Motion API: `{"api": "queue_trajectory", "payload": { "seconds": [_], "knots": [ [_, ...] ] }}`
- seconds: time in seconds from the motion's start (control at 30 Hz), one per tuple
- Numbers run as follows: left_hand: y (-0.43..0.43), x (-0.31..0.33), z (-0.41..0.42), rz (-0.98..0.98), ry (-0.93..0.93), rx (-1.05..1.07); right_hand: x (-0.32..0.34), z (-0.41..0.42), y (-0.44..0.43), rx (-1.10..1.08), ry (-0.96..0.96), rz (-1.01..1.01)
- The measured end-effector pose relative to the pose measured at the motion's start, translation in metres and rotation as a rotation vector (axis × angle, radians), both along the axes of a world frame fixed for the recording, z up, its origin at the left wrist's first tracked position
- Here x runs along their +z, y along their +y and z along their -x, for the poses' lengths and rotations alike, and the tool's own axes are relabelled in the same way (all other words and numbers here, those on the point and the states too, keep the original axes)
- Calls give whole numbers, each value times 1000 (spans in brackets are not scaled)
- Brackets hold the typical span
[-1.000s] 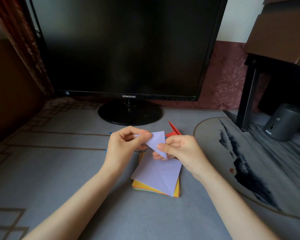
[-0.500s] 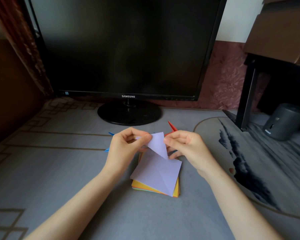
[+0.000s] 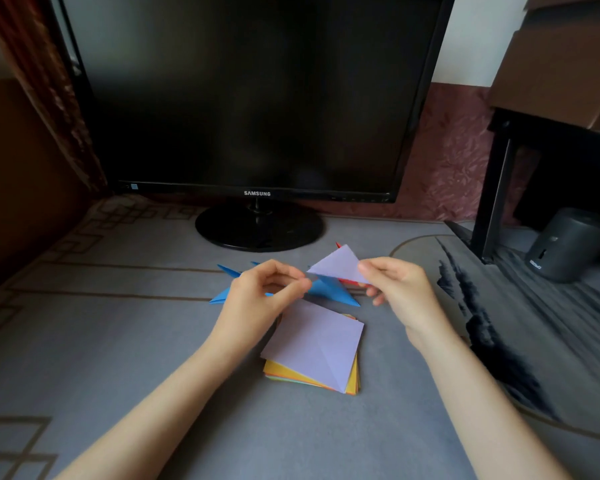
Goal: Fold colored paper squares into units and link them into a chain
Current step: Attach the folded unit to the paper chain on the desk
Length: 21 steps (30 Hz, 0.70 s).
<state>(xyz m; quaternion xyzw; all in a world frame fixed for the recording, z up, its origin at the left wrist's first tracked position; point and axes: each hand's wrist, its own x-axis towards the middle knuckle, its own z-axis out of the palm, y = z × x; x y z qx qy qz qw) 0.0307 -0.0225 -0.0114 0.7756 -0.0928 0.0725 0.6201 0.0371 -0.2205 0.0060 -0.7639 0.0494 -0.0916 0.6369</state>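
My right hand (image 3: 399, 289) pinches a lavender paper folded into a triangle (image 3: 338, 265), held just above the table. My left hand (image 3: 264, 299) has curled fingers whose tips meet at the triangle's left corner. Below the hands lies a stack of coloured paper squares (image 3: 312, 344) with a creased lavender sheet on top and orange and yellow edges showing underneath. Blue folded units (image 3: 329, 289) lie behind the stack, partly hidden by my left hand. A red folded unit (image 3: 349, 280) peeks out under the triangle.
A black Samsung monitor (image 3: 257, 98) stands on its round base (image 3: 258, 228) right behind the papers. At the right are a black stand leg (image 3: 492, 188), a dark cylindrical speaker (image 3: 565, 247) and a cardboard box (image 3: 565, 53). A grey patterned mat (image 3: 118, 341) covers the table.
The lavender sheet has been folded down into a small triangle and lifted up and to the right. My right hand moved right with it, uncovering the blue units.
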Motion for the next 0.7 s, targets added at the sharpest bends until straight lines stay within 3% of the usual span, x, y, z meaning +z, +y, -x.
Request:
{"api": "queue_trajectory", "payload": {
  "seconds": [0.07, 0.17, 0.3, 0.43, 0.6, 0.7],
  "knots": [
    [2, -4, -1, -241, -101, 21, -3, -4, -9, -77, 0, 45],
    [3, -6, -2, -408, -120, -10, -15, -10, -11, -135, 17, 201],
    [6, -12, -8, -586, -125, -93, -28, -13, -10, -216, 85, 625],
    [6, -15, -7, -620, -112, -110, -33, -15, -9, -287, 55, 808],
    [5, -15, -7, -573, -127, -100, -36, -16, -10, -267, -3, 793],
    [3, -13, -6, -522, -137, -100, -29, -13, -5, -330, -161, 790]
  ]
}}
